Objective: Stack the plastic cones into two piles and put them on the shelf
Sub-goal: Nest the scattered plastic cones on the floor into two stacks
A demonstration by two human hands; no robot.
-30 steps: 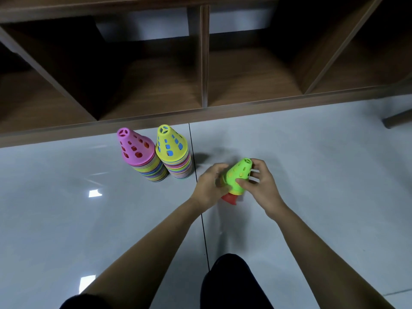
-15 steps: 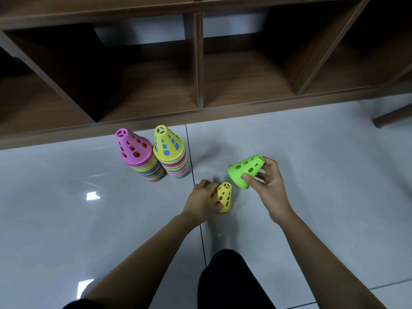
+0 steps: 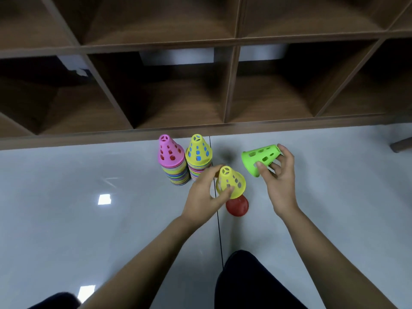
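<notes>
Two piles of stacked plastic cones stand side by side on the floor just in front of the shelf: one topped by a pink cone, the other by a yellow cone. My left hand grips a loose yellow cone by its lower edge, lifted above a red cone that stays on the floor. To the right, my right hand holds a green cone tilted on its side, narrow end to the right.
The dark wooden shelf runs across the top with several open compartments at floor level. The pale tiled floor spreads on both sides. My dark-clothed knee is at the bottom centre. A furniture leg shows at far right.
The three cones held together have come apart: my right hand drew the green one off to the right, my left lifted the yellow one off the red one. The view tilted up.
</notes>
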